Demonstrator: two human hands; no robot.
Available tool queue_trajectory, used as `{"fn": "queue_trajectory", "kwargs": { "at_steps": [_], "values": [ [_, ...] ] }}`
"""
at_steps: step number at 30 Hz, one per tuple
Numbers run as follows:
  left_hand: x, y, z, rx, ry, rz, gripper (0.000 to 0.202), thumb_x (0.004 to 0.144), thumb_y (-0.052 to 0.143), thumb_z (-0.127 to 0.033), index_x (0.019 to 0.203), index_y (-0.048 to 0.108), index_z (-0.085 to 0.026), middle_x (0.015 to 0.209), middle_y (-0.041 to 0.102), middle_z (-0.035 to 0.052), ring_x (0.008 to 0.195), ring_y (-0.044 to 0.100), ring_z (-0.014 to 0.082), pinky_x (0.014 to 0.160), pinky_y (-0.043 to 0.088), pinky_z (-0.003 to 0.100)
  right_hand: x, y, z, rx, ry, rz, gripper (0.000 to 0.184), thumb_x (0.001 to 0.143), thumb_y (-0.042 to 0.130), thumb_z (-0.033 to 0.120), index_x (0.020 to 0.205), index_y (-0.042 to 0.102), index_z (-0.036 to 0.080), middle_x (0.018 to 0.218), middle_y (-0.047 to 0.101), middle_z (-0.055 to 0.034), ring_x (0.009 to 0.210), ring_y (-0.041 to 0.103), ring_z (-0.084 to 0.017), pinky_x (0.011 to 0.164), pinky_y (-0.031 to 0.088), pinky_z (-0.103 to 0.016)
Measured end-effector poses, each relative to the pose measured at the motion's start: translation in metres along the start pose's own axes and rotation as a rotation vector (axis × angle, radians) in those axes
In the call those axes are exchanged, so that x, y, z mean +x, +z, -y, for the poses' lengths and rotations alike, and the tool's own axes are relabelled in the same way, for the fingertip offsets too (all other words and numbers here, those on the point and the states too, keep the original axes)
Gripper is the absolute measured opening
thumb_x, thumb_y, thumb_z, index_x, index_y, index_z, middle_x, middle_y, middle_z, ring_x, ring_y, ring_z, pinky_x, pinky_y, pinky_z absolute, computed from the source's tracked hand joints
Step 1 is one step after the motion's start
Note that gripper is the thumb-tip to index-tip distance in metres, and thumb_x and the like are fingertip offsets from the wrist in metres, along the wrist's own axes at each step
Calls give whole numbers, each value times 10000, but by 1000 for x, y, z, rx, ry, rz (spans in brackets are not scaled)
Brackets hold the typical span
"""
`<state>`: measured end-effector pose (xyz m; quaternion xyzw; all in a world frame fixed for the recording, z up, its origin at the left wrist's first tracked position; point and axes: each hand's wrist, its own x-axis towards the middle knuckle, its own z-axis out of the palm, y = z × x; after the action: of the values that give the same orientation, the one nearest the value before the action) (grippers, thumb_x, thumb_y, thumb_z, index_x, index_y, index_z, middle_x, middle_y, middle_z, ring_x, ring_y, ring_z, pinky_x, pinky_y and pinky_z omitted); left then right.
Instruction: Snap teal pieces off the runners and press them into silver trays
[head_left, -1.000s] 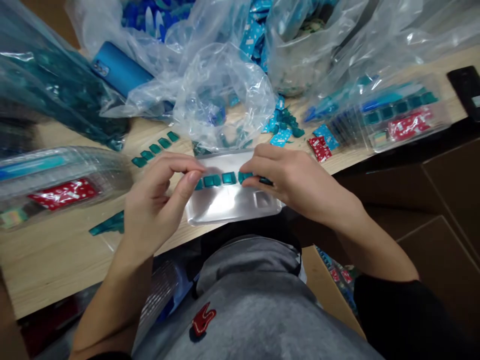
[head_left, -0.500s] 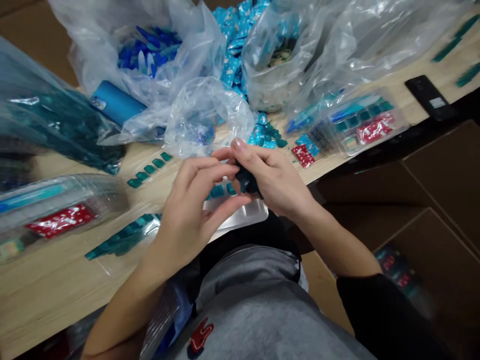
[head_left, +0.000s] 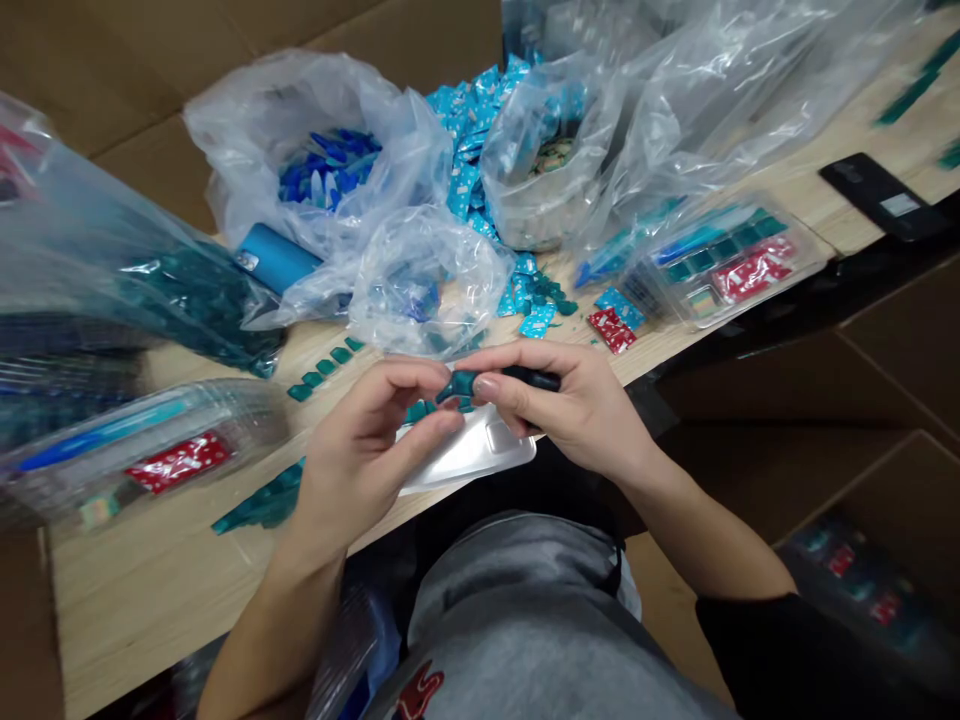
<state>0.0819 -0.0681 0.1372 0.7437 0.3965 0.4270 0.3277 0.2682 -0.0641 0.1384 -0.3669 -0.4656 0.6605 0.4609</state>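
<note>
The right hand (head_left: 574, 405) has its thumb and fingers closed on a green piece (head_left: 460, 384), with a dark stack (head_left: 534, 377) running back under the same fingers; whether the two are joined, I cannot tell. The left hand (head_left: 367, 440) is partly open, its thumb and index finger a little apart around the near end of the piece; contact is unclear. Just below both sets of fingertips lies a clear tray (head_left: 457, 458) with more green pieces (head_left: 417, 411) in it, partly hidden by the left fingers. To handle this well, I would keep the right pinch light but steady, bring the left thumb squarely against the piece, and work low, so anything slipping lands in the tray.
</note>
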Motion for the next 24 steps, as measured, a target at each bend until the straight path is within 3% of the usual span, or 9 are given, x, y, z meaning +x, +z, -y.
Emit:
{"fn": "queue_trajectory", "kwargs": {
  "at_steps": [3, 7, 10, 14, 19, 24],
  "values": [
    [-2, 1, -1, -34, -8, 3, 49, 913, 637, -294, 949, 634, -263, 893, 674, 18, 833, 677, 155, 693, 598, 279, 1, 4, 0, 38, 5, -16, 217, 737, 793, 330, 830, 721, 148, 620, 584, 42, 484, 435, -38, 437, 345, -183],
    [-8, 1, -2, 71, 14, -66, 250, 873, 688, -234, 1103, 626, -307, 962, 690, 1, 866, 690, 163, 744, 614, 311, 4, 6, -6, 95, 10, -48, 285, 666, 842, 350, 794, 688, 147, 598, 556, 60, 476, 422, -37, 430, 332, -185],
    [-12, -4, -3, 135, 37, 59, 275, 913, 627, -204, 1164, 633, -315, 1042, 710, 7, 944, 691, 169, 829, 595, 324, 4, 6, -11, 118, 35, -46, 305, 664, 843, 363, 799, 680, 143, 549, 529, 69, 461, 411, -38, 422, 319, -185],
    [-10, -9, -2, 144, 35, 122, 263, 930, 588, -176, 1153, 637, -306, 970, 708, -2, 850, 689, 143, 731, 580, 270, 4, 5, -12, 171, 23, -49, 348, 638, 857, 398, 761, 639, 155, 544, 519, 79, 433, 406, -30, 395, 305, -180],
    [-2, -1, 1, 396, 277, 64, 299, 878, 669, -217, 1162, 619, -295, 995, 668, 38, 913, 656, 189, 774, 583, 328, 5, 6, -12, 192, 0, -50, 379, 642, 855, 413, 722, 583, 161, 491, 490, 97, 407, 397, -25, 391, 311, -170],
    [-1, 6, 5, 603, 483, 41, 305, 866, 674, -178, 1154, 608, -254, 926, 689, 38, 831, 665, 174, 724, 578, 288, 4, 0, -13, 166, 18, -9, 385, 693, 804, 477, 733, 582, 165, 467, 488, 93, 397, 402, -35, 401, 315, -176]
  ]
}}
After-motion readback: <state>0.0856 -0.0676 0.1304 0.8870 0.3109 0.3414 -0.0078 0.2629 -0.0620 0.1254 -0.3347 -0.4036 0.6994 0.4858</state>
